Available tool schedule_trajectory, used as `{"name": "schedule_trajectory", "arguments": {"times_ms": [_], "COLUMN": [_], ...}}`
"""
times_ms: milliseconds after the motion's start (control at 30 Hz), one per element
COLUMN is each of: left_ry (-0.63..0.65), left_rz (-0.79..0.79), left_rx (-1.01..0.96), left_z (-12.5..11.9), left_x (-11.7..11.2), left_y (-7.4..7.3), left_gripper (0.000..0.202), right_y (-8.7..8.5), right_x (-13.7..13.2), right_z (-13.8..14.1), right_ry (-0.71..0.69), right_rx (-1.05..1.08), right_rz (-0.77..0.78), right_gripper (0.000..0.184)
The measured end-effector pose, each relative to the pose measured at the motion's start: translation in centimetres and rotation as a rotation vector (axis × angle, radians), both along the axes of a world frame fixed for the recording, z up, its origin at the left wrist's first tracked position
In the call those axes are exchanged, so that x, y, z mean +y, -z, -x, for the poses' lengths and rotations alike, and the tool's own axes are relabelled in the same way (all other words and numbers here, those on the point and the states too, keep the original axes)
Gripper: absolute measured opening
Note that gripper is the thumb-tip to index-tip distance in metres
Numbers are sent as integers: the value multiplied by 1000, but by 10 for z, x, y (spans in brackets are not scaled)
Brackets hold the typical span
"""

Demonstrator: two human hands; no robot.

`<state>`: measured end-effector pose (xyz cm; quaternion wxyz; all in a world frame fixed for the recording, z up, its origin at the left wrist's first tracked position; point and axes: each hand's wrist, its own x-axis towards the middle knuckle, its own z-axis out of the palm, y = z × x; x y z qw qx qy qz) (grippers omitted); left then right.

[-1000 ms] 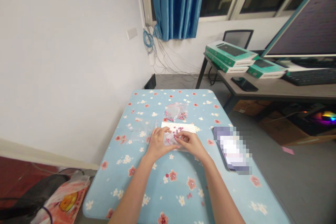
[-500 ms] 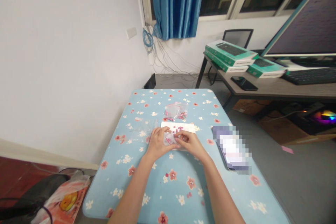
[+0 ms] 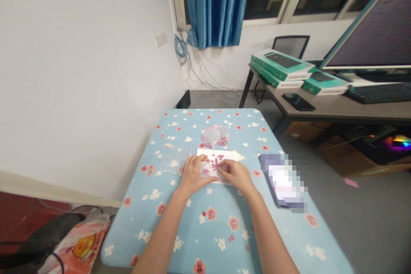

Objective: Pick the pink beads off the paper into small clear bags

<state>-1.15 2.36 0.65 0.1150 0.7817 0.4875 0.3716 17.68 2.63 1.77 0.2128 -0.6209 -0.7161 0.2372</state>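
Note:
A white sheet (image 3: 201, 152) lies mid-table with several small pink bead-like pieces (image 3: 216, 162) on it. My left hand (image 3: 193, 175) rests at its left side, fingers and thumb spread apart around the near left corner, where a pink mark or piece shows. Over the right part of the sheet, my right hand (image 3: 236, 174) has its thumb and forefinger pinched together beside the pink pieces. Whatever is between those fingertips is too small to make out. Just beyond the sheet is a clear plastic bag (image 3: 214, 136) holding more pink beads.
Another transparent plastic bag (image 3: 173, 160) lies left of my left hand. A phone-like device (image 3: 278, 199), partly blurred out, lies on the right of the flowered table (image 3: 199, 233). Keyboard boxes (image 3: 282, 64), a dark phone (image 3: 299, 102) and a monitor (image 3: 372, 30) occupy the desk at right.
My right hand has shifted slightly right, away from the middle of the sheet, so more of the pink pieces show. My left hand has stayed in place.

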Motion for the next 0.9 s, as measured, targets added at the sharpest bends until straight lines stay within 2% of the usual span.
{"name": "schedule_trajectory", "arguments": {"times_ms": [600, 900], "left_ry": [12, 18], "left_rz": [-18, -39], "left_rx": [9, 12], "left_z": [1, 1], "left_x": [1, 1], "left_y": [0, 0], "left_gripper": [68, 66], "right_y": [-2, -3], "right_x": [-1, -1], "right_z": [7, 3], "right_ry": [-9, -84], "right_rx": [-52, 260], "right_rz": [-16, -7], "right_gripper": [16, 23]}}
